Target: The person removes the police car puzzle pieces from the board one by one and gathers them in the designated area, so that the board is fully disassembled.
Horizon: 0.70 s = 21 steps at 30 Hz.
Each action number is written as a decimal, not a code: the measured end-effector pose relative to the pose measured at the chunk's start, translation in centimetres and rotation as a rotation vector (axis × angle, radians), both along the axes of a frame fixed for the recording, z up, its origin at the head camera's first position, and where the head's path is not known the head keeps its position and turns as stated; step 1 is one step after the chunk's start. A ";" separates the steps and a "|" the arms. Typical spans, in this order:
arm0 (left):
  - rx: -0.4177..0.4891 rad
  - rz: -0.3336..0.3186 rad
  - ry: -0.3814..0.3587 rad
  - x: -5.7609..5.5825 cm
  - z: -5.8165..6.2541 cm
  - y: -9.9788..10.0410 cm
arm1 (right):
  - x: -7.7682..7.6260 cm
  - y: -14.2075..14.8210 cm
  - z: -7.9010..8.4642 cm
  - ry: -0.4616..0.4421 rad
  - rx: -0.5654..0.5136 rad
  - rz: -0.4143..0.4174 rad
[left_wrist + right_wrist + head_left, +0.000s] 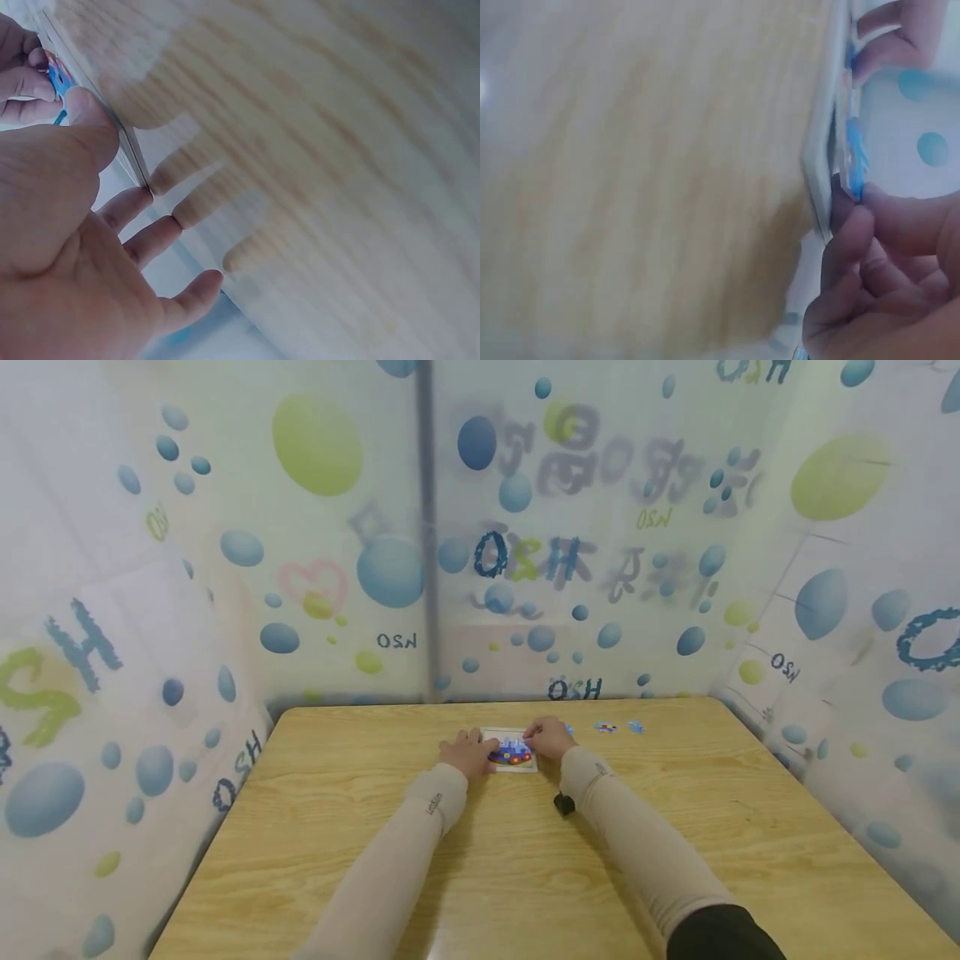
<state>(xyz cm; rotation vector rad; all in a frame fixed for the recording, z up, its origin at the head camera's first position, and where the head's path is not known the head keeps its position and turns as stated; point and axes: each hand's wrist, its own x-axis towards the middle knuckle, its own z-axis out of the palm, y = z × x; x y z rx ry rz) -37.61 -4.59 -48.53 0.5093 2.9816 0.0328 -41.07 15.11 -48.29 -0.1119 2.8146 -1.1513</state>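
Observation:
A small jigsaw puzzle with a white-bordered tray (529, 767) lies on the wooden table, its picture (510, 750) blue with red and yellow spots. My left hand (467, 753) is at the tray's left side. In the left wrist view, the thumb (88, 112) rests over the tray's edge, while the other fingers stretch down to the table beside it. On the right side, my right hand (552, 739) pinches a blue puzzle piece (857, 159) between thumb and forefinger, low over the tray's right part. Its fingers hide some of that piece.
Several loose blue puzzle pieces lie right of the tray near the table's far edge, among them one with red (606, 727) and one at the end (636, 727). A small black object (564, 804) shows under the right wrist. Patterned curtains (390, 572) surround the table (360, 827).

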 end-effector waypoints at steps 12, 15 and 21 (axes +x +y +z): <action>-0.007 -0.011 0.029 0.0 -0.1 0.1 | 0.0 -0.1 0.5 -0.120 -0.199 -0.062; -0.009 -0.042 0.044 0.2 -0.1 0.1 | -0.3 -0.1 0.3 -0.132 -0.206 -0.047; -0.032 -0.087 0.052 0.6 0.4 0.0 | -0.5 0.2 0.2 -0.133 -0.224 -0.009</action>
